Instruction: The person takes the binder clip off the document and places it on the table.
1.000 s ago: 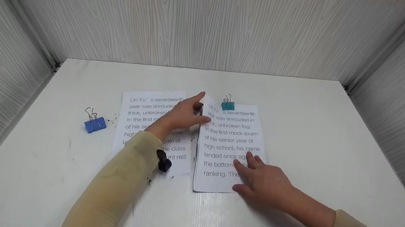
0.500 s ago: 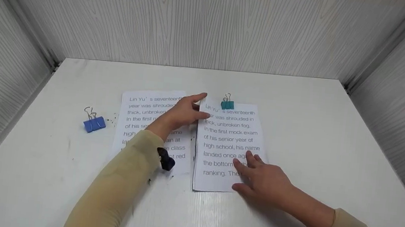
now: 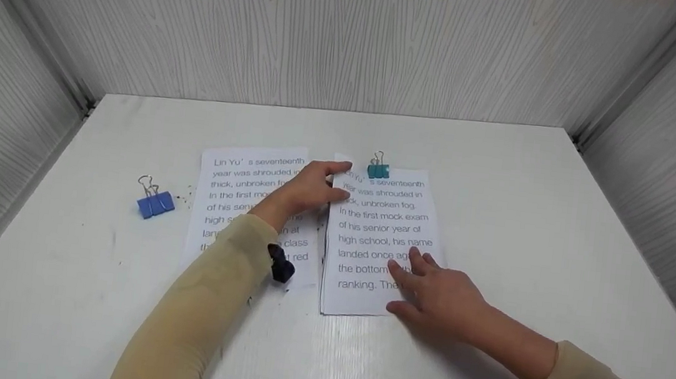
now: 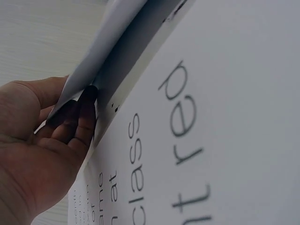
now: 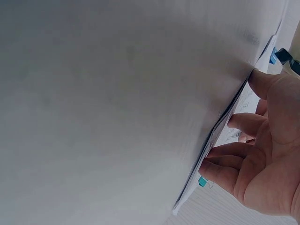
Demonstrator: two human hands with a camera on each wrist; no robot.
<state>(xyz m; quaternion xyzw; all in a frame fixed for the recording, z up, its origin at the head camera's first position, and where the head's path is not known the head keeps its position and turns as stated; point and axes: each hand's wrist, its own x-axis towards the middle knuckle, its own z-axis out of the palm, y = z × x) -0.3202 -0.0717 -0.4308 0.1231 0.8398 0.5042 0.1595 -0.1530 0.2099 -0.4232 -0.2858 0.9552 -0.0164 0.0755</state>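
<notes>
A stack of printed paper (image 3: 357,301) lies right of centre in the head view, with a teal binder clip (image 3: 378,170) on its top edge. At its upper left edge my left hand (image 3: 312,188) pinches the lifted sheets. In the left wrist view the thumb is on one face of the paper (image 4: 101,47) and the other fingers are behind the edge. My right hand (image 3: 443,298) rests on the stack's lower right side, its fingers spread; in the right wrist view the fingertips (image 5: 255,75) touch the paper near its edge.
Another printed paper (image 3: 252,165) lies to the left, partly under my left forearm. Further left is a blue binder clip (image 3: 155,204) with its wire handles up. Small dark specks dot the white table (image 3: 489,186). Grained panels (image 3: 341,39) enclose the back and sides.
The left index finger has shifted slightly right over the stack's upper left corner, and the paper there curls up more. My right hand stays on the paper. The head view has tilted slightly.
</notes>
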